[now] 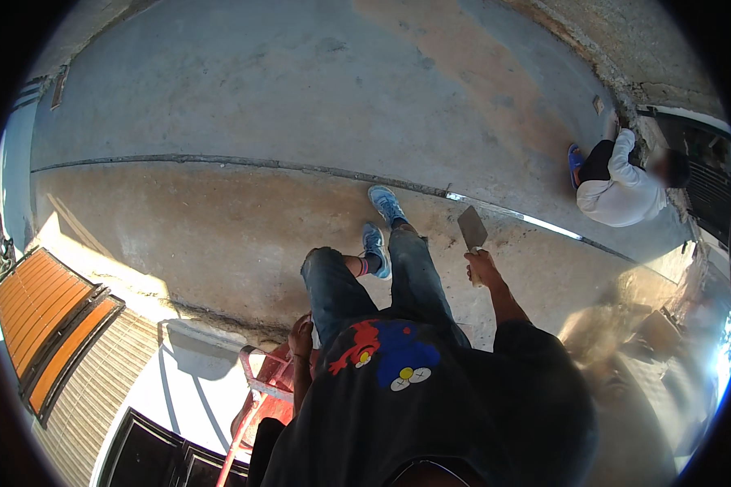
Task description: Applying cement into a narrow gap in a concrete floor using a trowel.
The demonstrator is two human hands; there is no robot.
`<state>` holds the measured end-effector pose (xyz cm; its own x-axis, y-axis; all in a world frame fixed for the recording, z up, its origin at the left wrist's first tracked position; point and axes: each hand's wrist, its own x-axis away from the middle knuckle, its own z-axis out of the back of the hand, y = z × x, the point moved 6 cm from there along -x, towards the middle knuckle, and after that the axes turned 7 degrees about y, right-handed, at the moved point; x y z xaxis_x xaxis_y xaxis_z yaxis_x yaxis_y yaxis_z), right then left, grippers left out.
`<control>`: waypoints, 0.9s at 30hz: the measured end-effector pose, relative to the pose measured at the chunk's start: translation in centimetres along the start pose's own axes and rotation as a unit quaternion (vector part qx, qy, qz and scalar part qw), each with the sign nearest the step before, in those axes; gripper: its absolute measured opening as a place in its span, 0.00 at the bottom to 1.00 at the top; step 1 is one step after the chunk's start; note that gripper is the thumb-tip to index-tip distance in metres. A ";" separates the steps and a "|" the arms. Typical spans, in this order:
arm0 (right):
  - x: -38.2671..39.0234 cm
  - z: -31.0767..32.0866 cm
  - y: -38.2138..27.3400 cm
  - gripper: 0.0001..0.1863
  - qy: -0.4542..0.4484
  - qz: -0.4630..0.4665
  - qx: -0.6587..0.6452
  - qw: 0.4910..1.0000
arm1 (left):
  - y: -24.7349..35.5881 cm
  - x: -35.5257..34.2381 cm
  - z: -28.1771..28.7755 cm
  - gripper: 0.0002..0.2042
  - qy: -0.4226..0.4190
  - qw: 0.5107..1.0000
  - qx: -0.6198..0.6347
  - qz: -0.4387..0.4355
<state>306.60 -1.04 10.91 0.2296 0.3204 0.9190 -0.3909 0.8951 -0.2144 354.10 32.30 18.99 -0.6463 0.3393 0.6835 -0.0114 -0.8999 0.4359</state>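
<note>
My right hand (481, 268) is closed round the handle of a flat trowel (472, 228). The trowel's grey rectangular blade points away from me, above the concrete floor. Down by my left thigh, my left hand (302, 336) has its fingers curled in. It is beside a red metal frame (261, 375); whether it touches that frame or holds anything is hidden from this angle.
A raised seam (292, 165) crosses the concrete floor (179, 215) beyond my shoes. At the far right a person (621, 191) in a pale top crouches by the wall. Orange slatted furniture (45, 296) stands on the left.
</note>
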 end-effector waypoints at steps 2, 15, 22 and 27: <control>0.0 0.0 0.2 0.16 0.053 -0.019 0.132 0.990 | 1.1 -2.5 1.9 0.19 0.006 0.997 0.030 0.064; 8.6 -21.9 -6.6 0.15 0.097 -0.040 0.076 0.992 | 5.9 -19.5 23.0 0.19 0.044 0.994 -0.064 -0.082; 14.7 -36.4 -9.5 0.24 0.083 0.116 0.161 0.976 | 2.6 -29.1 35.2 0.17 -0.002 0.994 -0.092 -0.058; 16.0 -39.7 -6.5 0.23 0.138 0.209 0.202 0.947 | 8.4 -31.4 33.8 0.15 -0.011 0.970 -0.194 -0.142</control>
<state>348.22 10.59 13.83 0.1826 0.7395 0.6480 -0.7949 0.4989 -0.3453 400.09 23.29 20.97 -0.5578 0.5911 0.5826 -0.4769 -0.8028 0.3579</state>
